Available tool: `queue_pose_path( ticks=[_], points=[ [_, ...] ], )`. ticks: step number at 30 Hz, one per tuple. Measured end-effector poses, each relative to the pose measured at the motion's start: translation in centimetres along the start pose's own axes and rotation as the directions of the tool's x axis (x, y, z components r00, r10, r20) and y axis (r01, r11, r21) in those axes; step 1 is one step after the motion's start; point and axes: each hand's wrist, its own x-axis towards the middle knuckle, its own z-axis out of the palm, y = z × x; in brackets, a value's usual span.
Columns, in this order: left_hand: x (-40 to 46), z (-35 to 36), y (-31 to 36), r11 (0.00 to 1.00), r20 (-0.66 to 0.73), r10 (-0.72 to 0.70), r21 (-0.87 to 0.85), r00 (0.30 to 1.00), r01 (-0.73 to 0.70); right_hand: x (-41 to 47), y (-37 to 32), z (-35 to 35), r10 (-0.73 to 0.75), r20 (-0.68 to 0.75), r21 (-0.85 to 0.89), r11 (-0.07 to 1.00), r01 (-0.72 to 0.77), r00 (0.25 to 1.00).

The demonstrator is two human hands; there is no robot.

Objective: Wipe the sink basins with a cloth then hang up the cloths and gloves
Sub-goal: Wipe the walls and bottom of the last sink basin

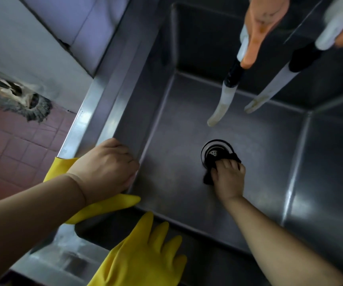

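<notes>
A deep steel sink basin (pixel 259 162) fills the view. Down on its floor my right hand (pixel 228 178) presses a dark cloth (pixel 208 178) against the edge of the round drain strainer (pixel 216 151). My left hand (pixel 106 166) rests curled on the basin's near-left rim, on top of a yellow rubber glove (pixel 104 207) draped over that corner. A second yellow glove (pixel 141 256) lies flat on the front rim, fingers pointing into the basin.
Two white hoses with black collars (pixel 226 96) hang into the basin from the top, with orange gloves (pixel 259 29) hanging above them. At left, red floor tiles (pixel 11 153) and a dark mop head (pixel 21 102) lie below a pale wall.
</notes>
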Motion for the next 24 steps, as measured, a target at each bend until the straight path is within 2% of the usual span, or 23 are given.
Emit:
queue_pose_path(
  ticks=[3, 7, 11, 14, 17, 19, 21, 24],
  points=[
    [0.0, -0.7, 0.3, 1.000, 0.050, -0.004, 0.007, 0.999, 0.004, -0.7, 0.6, -2.1, 0.125, -0.080, 0.082, 0.990, -0.118, 0.989],
    [-0.1, -1.4, 0.4, 0.999, 0.123, 0.007, 0.034, 0.992, -0.012, -1.7, 2.0, -4.9, 0.293, -0.095, 0.180, 0.945, -0.273, 0.951],
    [0.1, -1.4, 0.9, 0.979, 0.172, 0.043, 0.188, 0.984, -0.075, -1.8, 3.8, -6.7, 0.297, -0.119, 0.141, 0.950, -0.280, 0.947],
    [0.7, -1.1, 1.3, 0.947, 0.207, 0.009, 0.313, 0.978, -0.075, -1.1, 4.0, -6.2, 0.269, -0.167, 0.071, 0.963, -0.260, 0.949],
    [1.1, -0.6, 1.5, 0.925, 0.311, -0.022, 0.367, 0.950, -0.099, 0.4, 2.4, -4.1, 0.208, -0.068, 0.049, 0.977, -0.205, 0.976],
    [1.2, -0.3, 1.4, 0.918, 0.405, -0.067, 0.384, 0.912, -0.103, 2.0, 1.1, -1.9, 0.181, 0.091, 0.011, 0.983, -0.182, 0.979],
    [1.5, -0.3, 1.3, 0.903, 0.442, -0.125, 0.421, 0.888, -0.083, 3.5, 0.0, 0.2, 0.189, 0.242, -0.076, 0.981, -0.176, 0.952],
    [1.3, 0.5, 1.6, 0.868, 0.509, -0.144, 0.477, 0.849, -0.138, 4.9, -1.4, 2.4, 0.249, 0.339, -0.115, 0.968, -0.223, 0.907]
  ],
)
